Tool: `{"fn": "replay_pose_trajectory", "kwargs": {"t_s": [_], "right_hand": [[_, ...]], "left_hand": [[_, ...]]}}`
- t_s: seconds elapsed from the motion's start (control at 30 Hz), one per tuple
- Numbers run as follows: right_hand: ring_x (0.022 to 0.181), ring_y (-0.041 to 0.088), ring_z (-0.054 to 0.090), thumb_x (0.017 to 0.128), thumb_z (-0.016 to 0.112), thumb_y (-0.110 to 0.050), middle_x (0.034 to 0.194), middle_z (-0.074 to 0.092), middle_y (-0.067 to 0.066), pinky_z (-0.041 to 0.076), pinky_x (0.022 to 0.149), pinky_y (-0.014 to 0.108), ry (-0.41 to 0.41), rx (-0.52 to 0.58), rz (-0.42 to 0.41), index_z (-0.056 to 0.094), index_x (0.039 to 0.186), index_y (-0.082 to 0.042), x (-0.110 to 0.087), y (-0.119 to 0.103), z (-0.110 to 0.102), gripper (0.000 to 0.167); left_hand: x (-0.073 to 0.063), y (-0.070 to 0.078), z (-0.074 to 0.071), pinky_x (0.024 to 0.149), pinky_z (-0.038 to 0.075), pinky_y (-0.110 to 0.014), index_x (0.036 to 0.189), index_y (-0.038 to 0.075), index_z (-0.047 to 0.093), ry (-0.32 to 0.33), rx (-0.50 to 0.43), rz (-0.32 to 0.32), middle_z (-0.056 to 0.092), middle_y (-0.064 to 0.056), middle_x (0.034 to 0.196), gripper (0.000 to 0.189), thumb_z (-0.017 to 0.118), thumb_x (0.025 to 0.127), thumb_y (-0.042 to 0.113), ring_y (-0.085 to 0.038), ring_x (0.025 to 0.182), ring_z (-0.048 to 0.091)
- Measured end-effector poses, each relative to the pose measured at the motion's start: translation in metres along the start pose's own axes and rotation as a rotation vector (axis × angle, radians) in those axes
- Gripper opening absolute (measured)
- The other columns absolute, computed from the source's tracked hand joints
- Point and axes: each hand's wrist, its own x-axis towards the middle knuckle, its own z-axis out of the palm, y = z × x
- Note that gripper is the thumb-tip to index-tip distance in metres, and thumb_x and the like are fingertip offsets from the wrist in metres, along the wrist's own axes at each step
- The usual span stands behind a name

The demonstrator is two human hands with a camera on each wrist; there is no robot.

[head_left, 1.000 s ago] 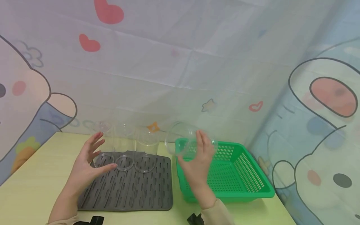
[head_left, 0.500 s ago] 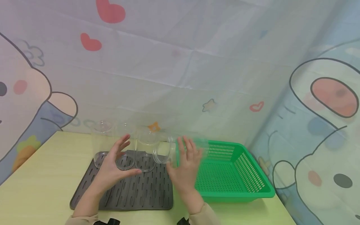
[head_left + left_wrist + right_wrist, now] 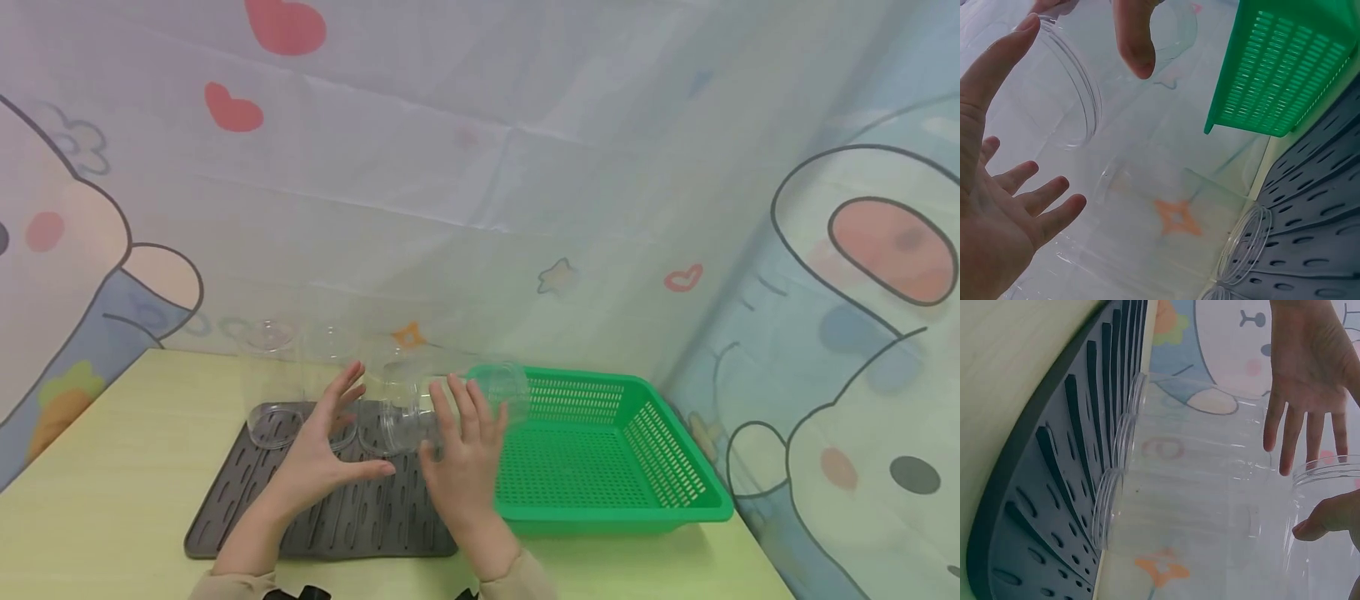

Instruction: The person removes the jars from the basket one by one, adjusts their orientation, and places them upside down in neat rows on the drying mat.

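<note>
My right hand (image 3: 465,467) grips a clear jar (image 3: 512,385), lying sideways in the air with its threaded mouth facing left. Fingers wrap the jar's far side; the thumb (image 3: 1329,517) presses its near side in the right wrist view. Close to that mouth is my left hand (image 3: 318,458), fingers spread and thumb apart, holding nothing. In the left wrist view the jar's rim (image 3: 1088,94) appears just beyond the left hand's fingers. Three similar jars (image 3: 1191,453) stand mouth-down in a row on a grey ridged drying mat (image 3: 337,521), partly hidden behind my left hand in the head view.
A green plastic basket (image 3: 615,518) with slotted walls stands right of the mat. Both rest on a pale yellow table (image 3: 112,500). A printed cloth (image 3: 450,167) with cartoon figures hangs behind and at the right.
My right hand has carried the jar left, from over the basket toward the mat. My left hand has moved right, toward the jar's mouth, its fingers still spread.
</note>
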Motion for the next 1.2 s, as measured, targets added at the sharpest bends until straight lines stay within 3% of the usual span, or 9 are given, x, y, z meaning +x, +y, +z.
{"fn": "replay_pose_trajectory", "kwargs": {"t_s": [0.13,0.23,0.4,0.63,0.9,1.2], "right_hand": [[0.134,0.028,0.041,0.057,0.085,-0.005,0.142,0.049,0.006,0.011,0.125,0.049,0.003,-0.004,-0.022,0.052,0.138,-0.015,-0.003,-0.004,0.003,0.088],[0.133,0.028,0.042,0.059,0.081,-0.005,0.141,0.051,0.006,0.004,0.126,0.046,0.008,0.004,-0.034,0.053,0.137,-0.015,-0.006,-0.008,0.005,0.083],[0.133,0.027,0.042,0.058,0.077,-0.003,0.139,0.053,0.006,0.005,0.126,0.046,0.028,0.020,-0.054,0.055,0.135,-0.016,-0.011,-0.011,0.008,0.081],[0.141,0.024,0.035,0.068,0.062,0.000,0.140,0.052,0.007,0.003,0.126,0.048,0.041,0.028,-0.090,0.055,0.136,-0.016,-0.014,-0.013,0.014,0.070],[0.137,0.026,0.038,0.064,0.073,0.000,0.144,0.049,0.005,0.005,0.126,0.048,-0.046,0.007,-0.077,0.053,0.138,-0.018,-0.016,-0.015,0.009,0.079],[0.137,0.026,0.038,0.068,0.073,-0.001,0.145,0.048,0.004,0.002,0.126,0.047,-0.091,-0.005,-0.079,0.051,0.140,-0.016,-0.018,-0.017,0.008,0.077]], "left_hand": [[0.001,-0.003,0.001,0.105,0.033,-0.072,0.158,0.029,0.011,-0.012,-0.023,-0.013,0.015,-0.014,0.163,0.117,0.086,0.071,0.007,-0.046,0.143,0.025],[0.001,-0.005,0.002,0.105,0.033,-0.072,0.158,0.029,0.010,-0.018,-0.036,-0.021,0.015,-0.014,0.163,0.118,0.087,0.071,0.006,-0.046,0.143,0.024],[0.001,-0.009,0.002,0.104,0.035,-0.072,0.158,0.027,0.010,-0.046,-0.047,-0.022,0.015,-0.019,0.162,0.118,0.087,0.071,0.007,-0.049,0.142,0.025],[0.001,-0.010,0.002,0.102,0.037,-0.072,0.159,0.024,0.010,-0.088,-0.080,-0.032,0.012,-0.023,0.161,0.116,0.086,0.072,0.007,-0.053,0.141,0.024],[0.000,-0.010,0.002,0.101,0.041,-0.070,0.157,0.012,0.015,-0.086,-0.096,-0.067,0.016,-0.021,0.161,0.110,0.085,0.073,0.006,-0.053,0.141,0.024],[-0.001,-0.011,0.000,0.098,0.046,-0.067,0.155,0.010,0.023,-0.069,-0.077,-0.074,0.024,-0.021,0.158,0.103,0.085,0.073,0.006,-0.051,0.139,0.030]]}}
